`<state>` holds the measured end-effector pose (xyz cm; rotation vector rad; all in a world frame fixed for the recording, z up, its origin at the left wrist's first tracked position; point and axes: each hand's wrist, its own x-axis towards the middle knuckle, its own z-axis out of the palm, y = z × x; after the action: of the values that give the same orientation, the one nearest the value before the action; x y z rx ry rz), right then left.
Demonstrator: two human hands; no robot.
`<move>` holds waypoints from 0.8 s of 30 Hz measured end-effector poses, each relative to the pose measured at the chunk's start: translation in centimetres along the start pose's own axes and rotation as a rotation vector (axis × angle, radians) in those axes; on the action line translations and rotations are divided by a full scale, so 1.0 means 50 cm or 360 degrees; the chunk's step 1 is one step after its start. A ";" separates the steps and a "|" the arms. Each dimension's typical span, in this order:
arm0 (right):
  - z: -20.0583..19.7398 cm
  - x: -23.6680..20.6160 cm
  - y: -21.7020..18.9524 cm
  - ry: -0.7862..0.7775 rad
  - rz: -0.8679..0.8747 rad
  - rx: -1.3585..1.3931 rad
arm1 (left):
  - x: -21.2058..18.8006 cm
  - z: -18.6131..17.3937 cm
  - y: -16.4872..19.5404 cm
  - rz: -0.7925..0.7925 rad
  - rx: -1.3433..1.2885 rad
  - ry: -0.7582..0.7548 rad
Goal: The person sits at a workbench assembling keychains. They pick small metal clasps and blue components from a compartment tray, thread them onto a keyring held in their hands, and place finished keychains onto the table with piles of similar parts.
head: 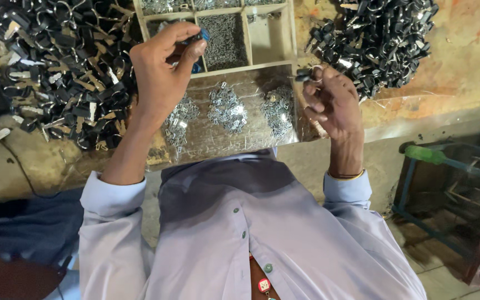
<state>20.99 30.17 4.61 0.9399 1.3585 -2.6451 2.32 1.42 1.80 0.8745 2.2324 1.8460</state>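
Small black padlock body with steel shackle [305, 73] pinched at fingertips of right hand [333, 101], long axis pointing across toward left hand [162, 72], fingers closed on tiny blue piece [203, 35] over wooden compartment tray [293, 39]

The wooden tray [293, 33] is cut off by the top edge, and the left hand [162, 72] hides part of its near-left compartment. What the right hand [331, 100] pinches is too small to identify. The far heaps of black parts [56, 66] run past the frame.
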 end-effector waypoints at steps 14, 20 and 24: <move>0.093 0.056 0.054 -0.0364 -0.1145 -0.2389 | -0.004 0.001 -0.034 0.0132 0.0062 0.0058; 0.111 0.039 0.062 -0.0226 -0.1413 -0.2803 | -0.004 -0.003 -0.024 0.0136 -0.0022 0.0055; 0.115 0.042 0.054 -0.0295 -0.1352 -0.2854 | -0.006 -0.005 -0.020 0.0068 -0.0149 0.0034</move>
<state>17.15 24.74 4.06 -0.2155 3.1642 -0.5128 2.08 0.95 0.85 0.8968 2.1362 1.9698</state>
